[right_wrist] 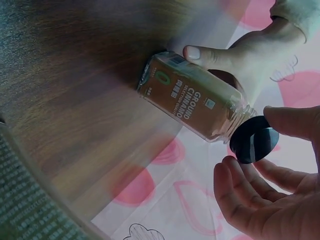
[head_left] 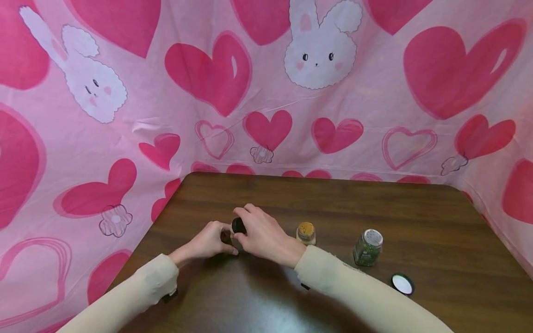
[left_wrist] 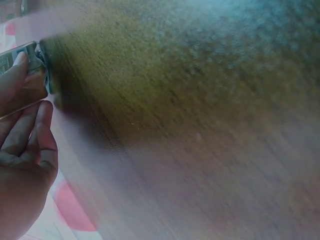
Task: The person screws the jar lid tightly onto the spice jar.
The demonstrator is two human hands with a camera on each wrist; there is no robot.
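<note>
A clear glass jar of ground cinnamon (right_wrist: 187, 95) stands on the table, its brown contents and label facing the right wrist view. My left hand (head_left: 210, 240) grips its side, thumb (left_wrist: 19, 65) along the glass. Over the jar's mouth, my right hand (head_left: 262, 233) pinches a black lid (right_wrist: 254, 142) between thumb and fingers. The lid sits tilted at the neck, and screw threads show below it. From the head view, most of the jar is hidden behind the hands.
Right of the hands stands an uncapped jar of yellowish powder (head_left: 306, 233). Farther right is a jar of green herbs (head_left: 367, 249) with a perforated shaker top. In front of that lies an upturned lid (head_left: 402, 284), white inside. Pink heart-patterned cloth (head_left: 266, 92) hangs around the wooden table (head_left: 416, 222).
</note>
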